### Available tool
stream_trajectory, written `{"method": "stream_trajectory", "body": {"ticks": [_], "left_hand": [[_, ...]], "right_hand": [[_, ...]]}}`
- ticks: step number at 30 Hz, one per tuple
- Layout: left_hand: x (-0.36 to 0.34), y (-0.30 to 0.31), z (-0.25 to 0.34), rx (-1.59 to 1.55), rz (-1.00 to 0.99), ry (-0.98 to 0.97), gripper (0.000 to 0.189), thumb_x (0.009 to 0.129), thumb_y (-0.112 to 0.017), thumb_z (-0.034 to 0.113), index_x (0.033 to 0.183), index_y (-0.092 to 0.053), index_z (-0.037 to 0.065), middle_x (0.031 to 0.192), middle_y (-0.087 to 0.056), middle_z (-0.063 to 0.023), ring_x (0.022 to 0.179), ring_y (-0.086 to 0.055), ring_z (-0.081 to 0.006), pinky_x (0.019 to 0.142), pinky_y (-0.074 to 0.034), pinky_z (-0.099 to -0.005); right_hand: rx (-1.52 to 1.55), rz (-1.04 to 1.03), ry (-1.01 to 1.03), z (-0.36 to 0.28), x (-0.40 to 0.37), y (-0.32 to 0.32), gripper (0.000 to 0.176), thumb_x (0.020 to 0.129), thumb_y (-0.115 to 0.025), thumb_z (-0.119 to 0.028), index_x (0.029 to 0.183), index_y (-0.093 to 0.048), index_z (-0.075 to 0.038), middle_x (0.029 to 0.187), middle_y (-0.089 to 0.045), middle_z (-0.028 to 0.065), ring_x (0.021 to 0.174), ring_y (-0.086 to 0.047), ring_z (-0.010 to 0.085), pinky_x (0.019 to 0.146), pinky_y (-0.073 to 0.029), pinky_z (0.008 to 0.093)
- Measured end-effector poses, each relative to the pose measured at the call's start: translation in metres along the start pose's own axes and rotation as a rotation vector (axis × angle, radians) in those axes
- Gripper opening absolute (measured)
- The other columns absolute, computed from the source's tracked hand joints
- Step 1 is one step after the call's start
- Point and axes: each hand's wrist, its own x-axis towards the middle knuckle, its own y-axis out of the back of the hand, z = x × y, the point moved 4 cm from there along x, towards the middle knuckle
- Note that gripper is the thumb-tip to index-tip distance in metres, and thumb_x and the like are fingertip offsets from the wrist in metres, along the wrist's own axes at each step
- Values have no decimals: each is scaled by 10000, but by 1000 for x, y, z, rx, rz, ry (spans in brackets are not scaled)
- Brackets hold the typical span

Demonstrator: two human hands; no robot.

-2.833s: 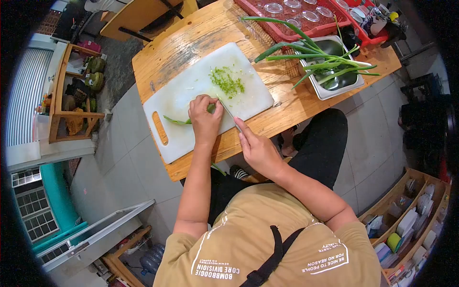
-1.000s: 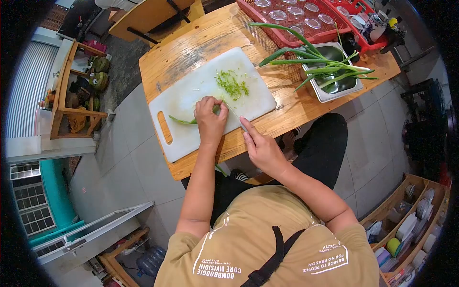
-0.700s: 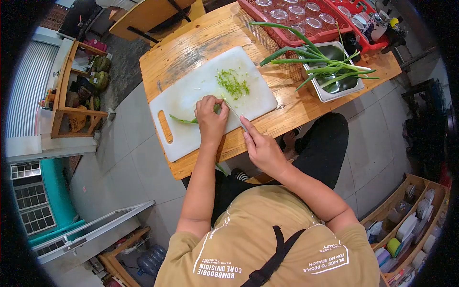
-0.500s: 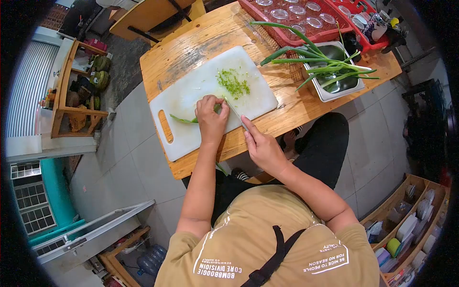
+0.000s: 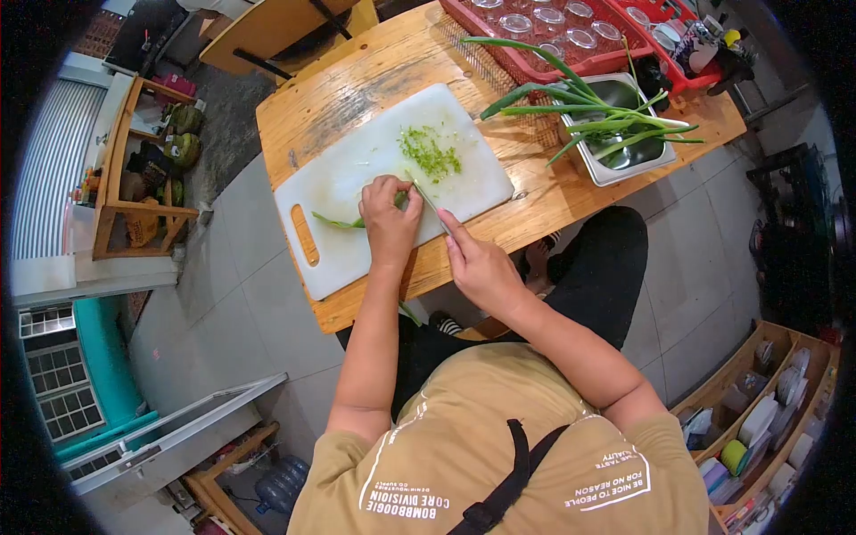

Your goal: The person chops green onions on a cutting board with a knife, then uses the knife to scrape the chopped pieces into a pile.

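Note:
On the white cutting board, my left hand has its fingers curled around a green onion, whose leafy end sticks out to the left. My right hand grips a knife by its handle. The blade lies right beside my left fingertips, at the end of the held onion. Chopped green pieces are scattered on the board beyond the knife. Long green onions lie across a metal container to the right.
The wooden table carries the board. A red basket of upturned glasses stands at its far side, with another red basket beside it. A wooden chair is beyond the table. My legs are under the near edge.
The whole view has shifted slightly. Both hands, the knife and the held onion keep nearly the same places on the board.

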Motion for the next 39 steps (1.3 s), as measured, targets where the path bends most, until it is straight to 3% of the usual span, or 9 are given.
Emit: {"method": "stream_trajectory", "body": {"ticks": [12,14,21,23,24,26,27,33,39], "left_hand": [[4,5,2,20,-12,-11,105,885,-763,137,950,-728,62,1042,-689,-87,1028,-614,-321,940,-472,-454],[3,10,7,10,-15,-37,106,886,-757,104,933,-709,22,996,-681,-133,975,-616,-347,912,-503,-461],[-1,11,-4,34,-55,20,108,903,-757,144,975,-731,67,1040,-696,-91,1022,-625,-319,947,-485,-459],[-1,12,-5,34,-60,29,122,903,-763,162,986,-739,76,1049,-698,-87,1038,-625,-316,951,-482,-459],[-1,13,-6,38,-56,32,122,903,-763,162,986,-739,76,1049,-698,-87,1038,-625,-316,951,-482,-459],[-2,12,-4,51,-66,15,148,901,-773,182,1011,-746,86,1056,-701,-84,1046,-626,-313,958,-476,-463],[-2,11,-4,50,-66,17,148,901,-773,182,1011,-746,86,1056,-701,-84,1046,-626,-313,958,-476,-463],[-1,11,0,71,-80,19,206,912,-786,208,1082,-753,97,1088,-691,-82,1074,-621,-302,975,-463,-461],[-1,13,4,84,-75,-17,209,918,-794,213,1096,-775,107,1112,-672,-88,1094,-611,-301,981,-458,-454]], "right_hand": [[-117,35,60,4,8,-4,555,1109,-533,-213,1654,-437,-184,793,-700,276,717,-685,492,683,-544,596],[-102,-19,-17,9,3,0,551,1113,-533,-228,1655,-436,-194,803,-702,277,718,-681,502,680,-539,599],[-2,-38,-58,14,3,4,504,1134,-520,-253,1632,-481,-188,868,-707,299,781,-699,500,716,-545,574],[320,-36,-79,27,9,-2,490,1157,-506,-279,1633,-488,-166,812,-710,216,687,-708,363,673,-546,462],[321,-41,-75,29,12,0,490,1157,-506,-279,1633,-488,-166,812,-710,216,687,-708,363,673,-546,462],[666,-204,-275,40,12,-5,495,1177,-490,-309,1648,-476,-157,720,-600,41,566,-582,174,575,-478,338],[881,-255,-398,27,11,1,508,1186,-476,-324,1666,-451,-161,700,-443,-62,531,-418,74,492,-384,277],[1137,-328,-650,19,9,17,508,1201,-429,-342,1704,-385,-283,723,-349,-68,528,-270,59,478,-224,239],[1317,-339,-699,25,10,20,508,1189,-437,-339,1691,-389,-277,692,-392,-60,477,-258,59,450,-225,238]]}}
